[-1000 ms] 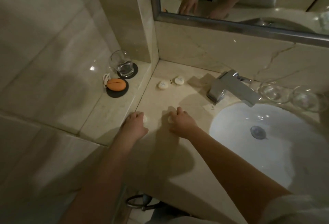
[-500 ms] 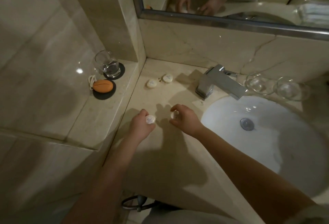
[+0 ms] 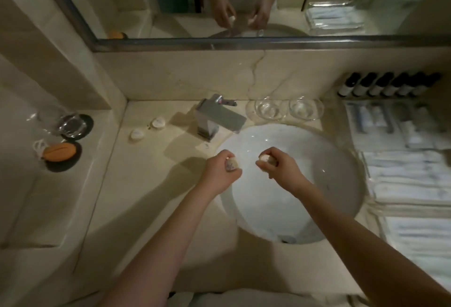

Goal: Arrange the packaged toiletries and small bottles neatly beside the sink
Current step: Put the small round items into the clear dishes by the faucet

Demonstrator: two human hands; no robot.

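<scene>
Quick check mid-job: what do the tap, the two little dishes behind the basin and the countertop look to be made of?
Tap: metal, likely satin or brushed chrome, going by the grey faces with soft highlights.
Two dishes: apparently clear glass, since the counter shows through and the rims glint.
Countertop: polished beige stone, possibly marble, with a glossy sheen and faint mottling.

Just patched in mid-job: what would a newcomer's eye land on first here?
Above the left half of the white sink, the left hand grips a small round packet and the right hand pinches a second packet. Two matching packets lie on the counter left of the faucet, and a row of dark bottles stands at the back right.
</scene>
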